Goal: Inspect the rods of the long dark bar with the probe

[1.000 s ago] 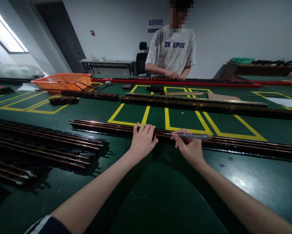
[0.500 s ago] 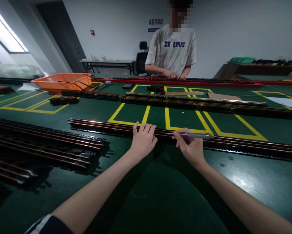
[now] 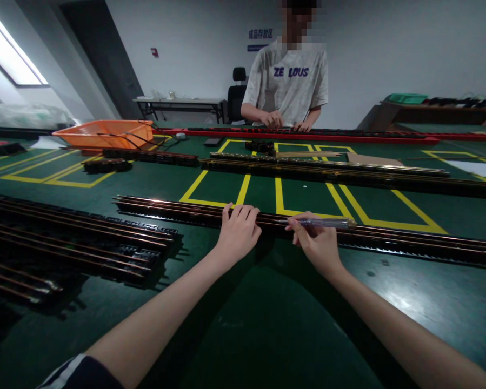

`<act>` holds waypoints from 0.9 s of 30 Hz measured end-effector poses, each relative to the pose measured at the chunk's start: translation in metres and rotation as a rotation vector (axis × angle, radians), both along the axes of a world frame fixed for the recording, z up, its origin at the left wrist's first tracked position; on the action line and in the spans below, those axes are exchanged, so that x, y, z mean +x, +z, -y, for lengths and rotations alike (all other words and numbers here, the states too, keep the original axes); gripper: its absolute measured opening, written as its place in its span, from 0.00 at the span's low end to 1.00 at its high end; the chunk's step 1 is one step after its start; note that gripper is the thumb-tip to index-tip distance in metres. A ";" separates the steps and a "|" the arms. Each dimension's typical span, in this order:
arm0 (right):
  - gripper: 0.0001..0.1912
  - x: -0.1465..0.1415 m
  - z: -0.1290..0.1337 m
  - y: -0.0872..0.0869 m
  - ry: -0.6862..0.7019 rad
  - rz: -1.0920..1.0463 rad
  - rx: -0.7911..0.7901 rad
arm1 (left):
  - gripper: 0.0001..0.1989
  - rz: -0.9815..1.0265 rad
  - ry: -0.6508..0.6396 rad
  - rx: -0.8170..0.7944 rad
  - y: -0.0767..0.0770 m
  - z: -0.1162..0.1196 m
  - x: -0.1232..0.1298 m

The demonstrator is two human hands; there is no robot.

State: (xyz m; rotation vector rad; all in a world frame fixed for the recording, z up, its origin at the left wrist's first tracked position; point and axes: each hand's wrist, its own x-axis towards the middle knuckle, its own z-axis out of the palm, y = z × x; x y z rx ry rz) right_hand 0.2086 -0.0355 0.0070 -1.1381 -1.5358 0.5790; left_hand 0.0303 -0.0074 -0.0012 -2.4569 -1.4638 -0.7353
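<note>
A long black rail [image 3: 388,239] with copper-coloured rods along it lies across the green table in front of me. My left hand [image 3: 239,232] rests over the rail with its fingers bent across the top and the thumb at the near side, gripping it. In my right hand [image 3: 318,243] is a screwdriver [image 3: 330,222] with a clear handle, pinched between thumb and fingers. It lies almost level, with its thin tip pointing left at the rods, close to the left hand. Whether the tip touches a rod is too small to tell.
Several similar black rails [image 3: 76,237] lie at the left. Beyond the yellow tape is another long rail [image 3: 327,172]. An orange basket [image 3: 105,135] stands at the far left. A co-worker [image 3: 287,86] works at a red-edged strip [image 3: 408,139] across the table.
Across the table, one of the co-worker's hands has shifted left, away from the other. My hands and the screwdriver stay almost in place.
</note>
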 end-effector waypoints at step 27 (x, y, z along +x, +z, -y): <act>0.08 0.000 0.000 0.001 0.013 -0.014 0.004 | 0.14 -0.033 0.006 -0.019 0.003 -0.001 -0.001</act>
